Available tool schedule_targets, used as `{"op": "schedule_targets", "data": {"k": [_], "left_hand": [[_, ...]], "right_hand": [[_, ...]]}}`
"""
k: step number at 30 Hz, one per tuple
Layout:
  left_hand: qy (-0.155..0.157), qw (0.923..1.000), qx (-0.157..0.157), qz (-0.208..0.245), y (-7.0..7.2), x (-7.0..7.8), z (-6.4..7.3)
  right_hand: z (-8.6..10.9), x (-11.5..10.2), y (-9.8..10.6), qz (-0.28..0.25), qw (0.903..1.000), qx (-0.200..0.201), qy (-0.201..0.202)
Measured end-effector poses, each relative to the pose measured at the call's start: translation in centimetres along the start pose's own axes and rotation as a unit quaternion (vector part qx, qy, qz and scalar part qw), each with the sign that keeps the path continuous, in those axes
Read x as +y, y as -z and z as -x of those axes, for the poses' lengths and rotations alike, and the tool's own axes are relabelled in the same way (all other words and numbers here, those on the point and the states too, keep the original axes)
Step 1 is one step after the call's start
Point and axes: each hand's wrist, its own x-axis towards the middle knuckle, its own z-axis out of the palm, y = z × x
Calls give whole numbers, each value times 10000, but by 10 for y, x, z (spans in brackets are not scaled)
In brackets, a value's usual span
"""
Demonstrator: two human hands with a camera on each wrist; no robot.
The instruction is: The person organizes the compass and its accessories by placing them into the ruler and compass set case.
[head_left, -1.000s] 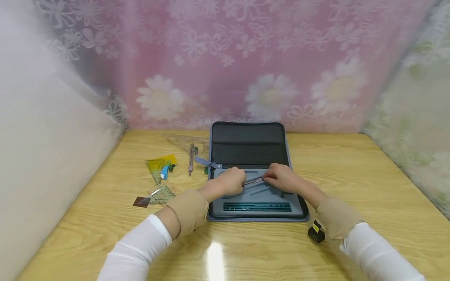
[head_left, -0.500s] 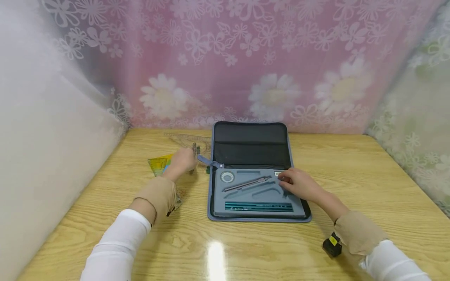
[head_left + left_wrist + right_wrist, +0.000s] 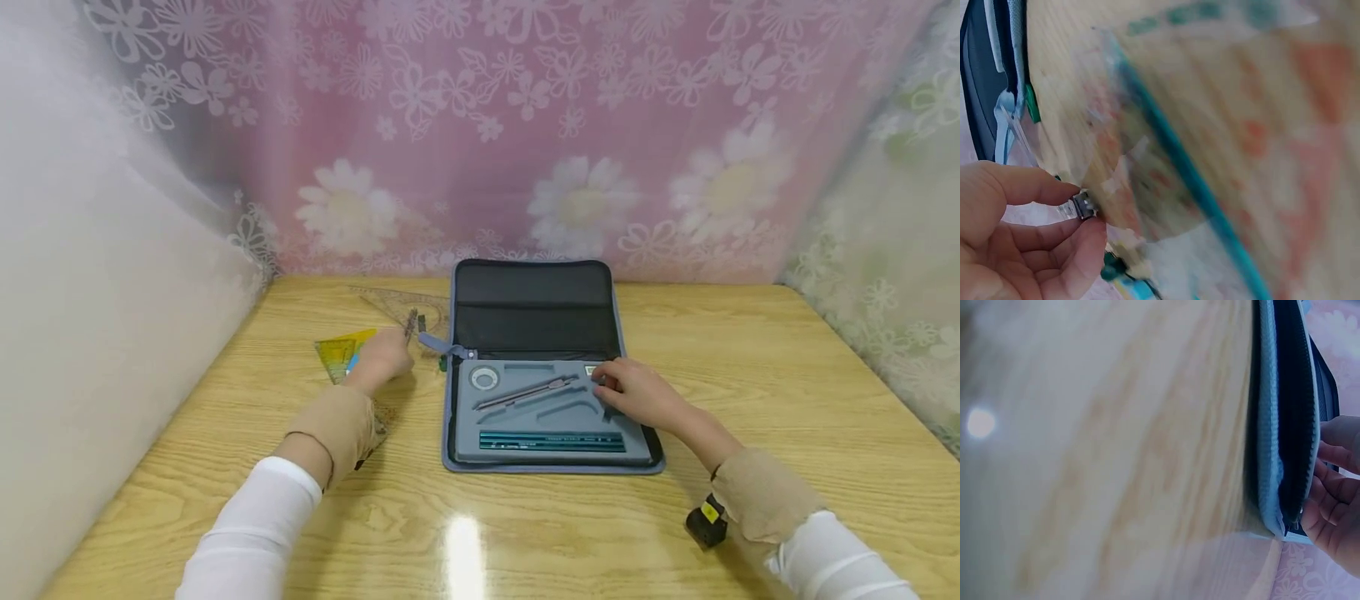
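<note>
My left hand is over the left side of the table, pinching a slim metal compass between thumb and fingers. In the left wrist view only the compass's metal end shows at the fingertips. The zip case lies open, with a grey tray in its near half. Another compass lies slanted in a tray slot, below a white ring-shaped piece. Dark green pencils fill the front slot. My right hand rests at the tray's right side, fingers loosely bent.
Left of the case lie a yellow-green set square, a clear triangle and a small dark piece. A blue strap sticks out from the case. A black wrist device sits below the right wrist.
The left hand has left the tray for the left of the table and now holds a second compass. The first compass lies in its slot. The right hand has shifted slightly right.
</note>
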Motion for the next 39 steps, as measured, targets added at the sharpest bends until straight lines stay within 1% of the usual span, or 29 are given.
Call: {"op": "schedule_targets", "data": {"k": [5,9,13,17,19,20,22,24,26,28,31,33,34,37,39], "left_hand": [[5,9997,224,63,7,-13,13],[-119,9988,477,48,16,-27,23],[-199,9977,623,181,26,-37,33],[-231,9964,711,411,34,-42,44],[-339,9949,796,511,37,-43,50],[-415,9937,867,578,39,-43,52],[-612,9894,1159,625,43,-42,56],[-854,9816,1577,656,47,-40,58],[-1023,9715,2037,658,52,-36,60],[-1161,9594,2488,648,56,-31,62],[-1354,9403,3035,735,58,-23,63],[-1553,9238,3403,821,58,-17,62],[-1643,9159,3535,957,57,-14,61],[-2066,8882,3865,1382,54,-3,57],[-2354,8715,3987,1617,52,7,54]], "right_hand": [[0,2,1,-2,10000,-14,29],[0,3,1,-31,10000,-46,80],[1,2,0,-71,10000,-26,58],[1,2,1,-101,9999,-44,36],[1,2,1,-102,9999,-58,49],[1,2,2,-119,9999,-54,52],[1,2,2,-159,9999,-23,-9],[2,2,3,-169,9996,-6,-215],[4,2,5,-179,9985,22,-522],[6,2,7,-159,9963,30,-846],[8,4,8,-197,9928,-26,-1179],[10,5,8,-280,9913,-62,-1286],[10,6,8,-337,9908,-77,-1312],[11,9,8,-515,9900,-110,-1306],[12,10,7,-607,9901,-110,-1261]]}}
